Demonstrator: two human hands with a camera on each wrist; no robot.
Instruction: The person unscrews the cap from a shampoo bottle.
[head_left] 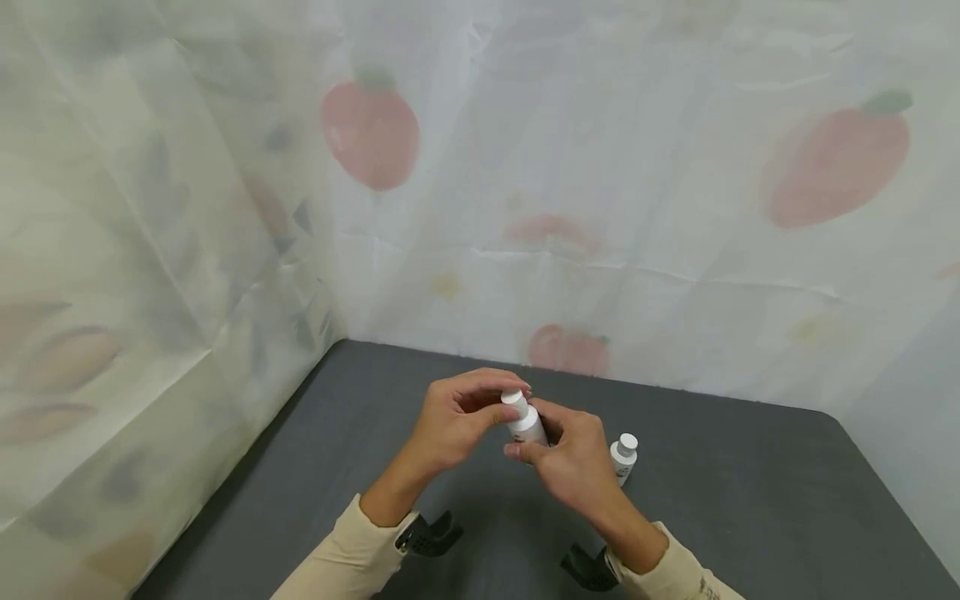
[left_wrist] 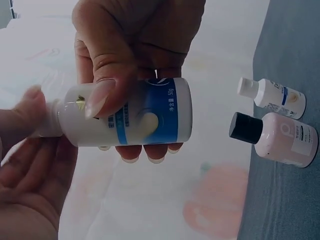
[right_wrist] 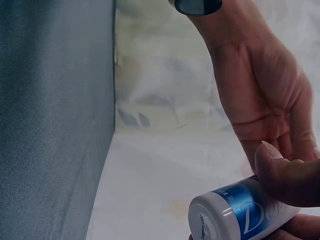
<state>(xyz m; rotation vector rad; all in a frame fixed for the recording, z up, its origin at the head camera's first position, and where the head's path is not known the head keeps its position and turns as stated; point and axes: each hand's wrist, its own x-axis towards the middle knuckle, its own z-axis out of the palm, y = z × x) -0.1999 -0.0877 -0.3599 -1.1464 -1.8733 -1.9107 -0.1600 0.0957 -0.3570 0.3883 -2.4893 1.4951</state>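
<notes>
Over the dark table, my right hand point(head_left: 581, 458) grips the body of a small white lotion bottle point(head_left: 529, 427). My left hand point(head_left: 448, 423) pinches its white cap point(head_left: 513, 400) between thumb and fingers. In the left wrist view the lotion bottle point(left_wrist: 131, 112) lies sideways, showing a blue label, with the right thumb across it. The right wrist view shows its base and blue label point(right_wrist: 250, 212); the cap end is hidden there behind the right hand point(right_wrist: 295, 182).
Another white bottle point(head_left: 623, 458) stands on the table point(head_left: 720, 500), just right of my right hand. Beside it in the left wrist view is a pink bottle with a black cap point(left_wrist: 287, 140). Fruit-patterned sheets point(head_left: 600, 167) hang behind and to the left.
</notes>
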